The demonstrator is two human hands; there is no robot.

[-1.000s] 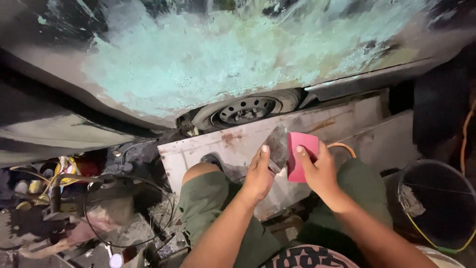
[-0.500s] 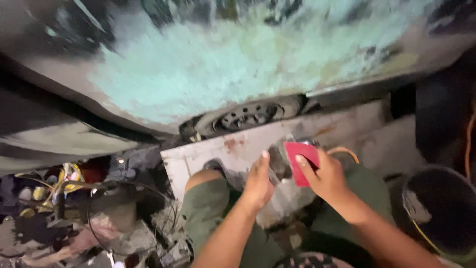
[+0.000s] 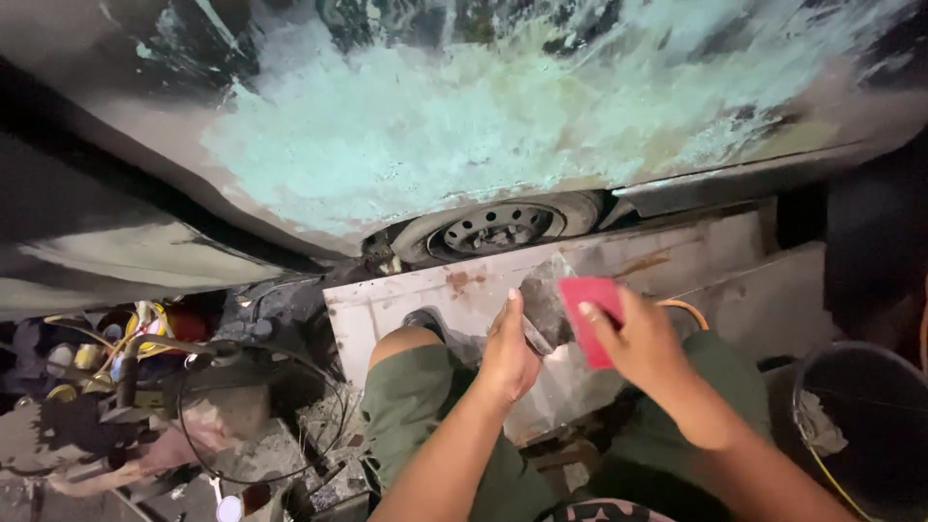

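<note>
My right hand [image 3: 646, 343] grips a flat pink-red spreader [image 3: 590, 311], held upright in front of me. My left hand [image 3: 507, 353] holds a small metal putty knife [image 3: 537, 338] whose blade meets a grey lump of filler [image 3: 544, 295] beside the spreader. Both hands hover over a stained white board [image 3: 454, 295] that rests across my knees in green trousers. Ahead rises a car body panel [image 3: 435, 126] coated in rough pale green filler, with a wheel [image 3: 498, 229] below it.
A dark round bucket [image 3: 865, 425] stands at the right. On the left lie tangled cables [image 3: 251, 406], tins and debris on the ground. A second pale board [image 3: 764, 300] leans behind the first one.
The view has shifted slightly; both hands stay together over the board, with the spreader lowered a little and the left hand closer to it.
</note>
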